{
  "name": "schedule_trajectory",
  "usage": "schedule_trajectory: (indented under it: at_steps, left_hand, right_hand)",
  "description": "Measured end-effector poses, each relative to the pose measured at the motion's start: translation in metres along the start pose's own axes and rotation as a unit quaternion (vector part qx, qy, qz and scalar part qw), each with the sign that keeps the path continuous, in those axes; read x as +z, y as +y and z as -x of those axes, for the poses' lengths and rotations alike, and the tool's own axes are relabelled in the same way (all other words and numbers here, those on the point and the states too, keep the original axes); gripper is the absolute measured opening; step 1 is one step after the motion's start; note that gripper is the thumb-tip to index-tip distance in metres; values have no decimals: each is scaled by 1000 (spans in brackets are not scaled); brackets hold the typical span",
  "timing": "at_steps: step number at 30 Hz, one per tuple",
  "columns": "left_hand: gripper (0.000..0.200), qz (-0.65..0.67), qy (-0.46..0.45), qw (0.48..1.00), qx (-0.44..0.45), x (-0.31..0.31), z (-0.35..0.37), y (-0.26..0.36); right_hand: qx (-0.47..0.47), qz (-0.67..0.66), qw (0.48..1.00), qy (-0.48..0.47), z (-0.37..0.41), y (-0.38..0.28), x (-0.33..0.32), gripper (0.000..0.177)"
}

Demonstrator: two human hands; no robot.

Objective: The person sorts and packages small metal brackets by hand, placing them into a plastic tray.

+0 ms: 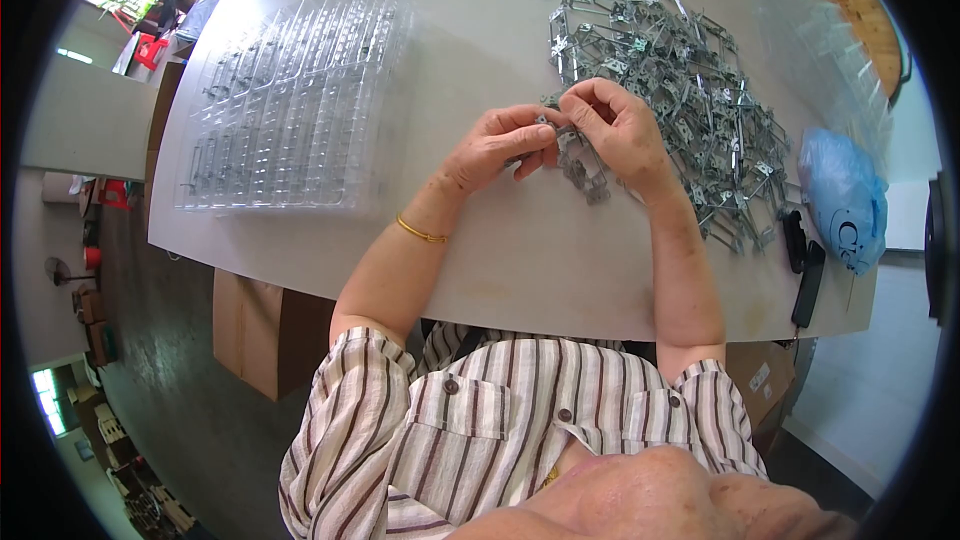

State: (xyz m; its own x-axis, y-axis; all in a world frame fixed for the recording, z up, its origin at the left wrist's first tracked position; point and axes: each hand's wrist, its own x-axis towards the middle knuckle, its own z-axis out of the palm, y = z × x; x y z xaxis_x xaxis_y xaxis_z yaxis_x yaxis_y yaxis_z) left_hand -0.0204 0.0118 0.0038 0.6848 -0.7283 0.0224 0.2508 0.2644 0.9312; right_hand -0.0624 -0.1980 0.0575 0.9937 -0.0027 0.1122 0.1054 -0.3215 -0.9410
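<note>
The left grip (500, 146) and the right grip (627, 132) pinch small metal brackets (584, 176) between them, beside the metal pile (641, 44). This step seems delicate; the next move calls for steady pinching.

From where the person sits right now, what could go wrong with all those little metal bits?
The small metal parts hang below the fingertips of the left hand and right hand, so one might slip and drop onto the table. The metal pile looks jumbled; pulling a piece out could drag others along. The long black object lies close to the table's near edge, where a bump might knock it off.
</note>
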Motion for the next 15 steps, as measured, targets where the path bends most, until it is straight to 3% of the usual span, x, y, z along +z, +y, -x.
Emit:
schedule_trajectory:
  at_steps: [6, 12, 15]
  left_hand:
    - [41, -54, -15, 998, -28, 3, 1, 1]
    - [48, -90, -24, 994, -48, 8, 3, 11]
    - [50, -127, -57, 988, -63, 7, 4, 13]
  right_hand:
    - [34, 2, 996, -77, 3, -10, -9, 22]
    - [69, -40, 994, -78, 3, -8, -5, 23]
    - [48, -17, 998, -21, 1, -2, -1, 25]
